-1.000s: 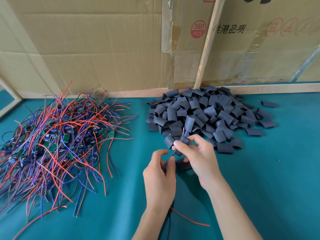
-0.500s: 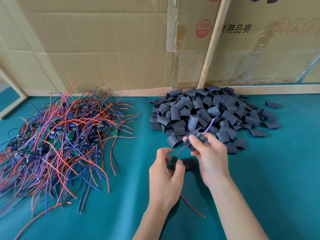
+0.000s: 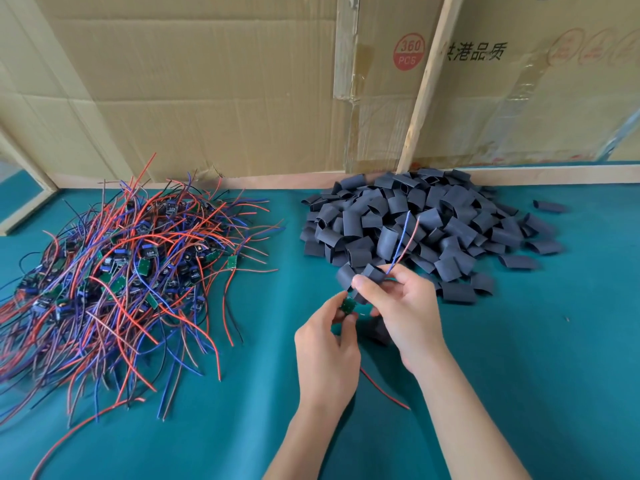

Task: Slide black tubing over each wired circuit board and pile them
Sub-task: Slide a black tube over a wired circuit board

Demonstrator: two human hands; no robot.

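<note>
Left fingers [image 3: 341, 315] pinching green circuit board [image 3: 347, 305], right fingers [image 3: 367, 284] gripping black tubing [image 3: 375, 273] over wires [image 3: 403, 242]

The right hand [image 3: 401, 306] hides most of the tube [image 3: 375, 271] it pinches. The left hand [image 3: 327, 344] covers much of the small green board [image 3: 347, 305]. The wire heap [image 3: 114, 282] runs off the left edge; its boards are mostly buried. Both forearms are cut off below.

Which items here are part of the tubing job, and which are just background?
In the job:
left hand holding circuit board
right hand holding tubing piece
tubing pile
wired boards pile

Just there:
cardboard boxes
wooden strip
</note>
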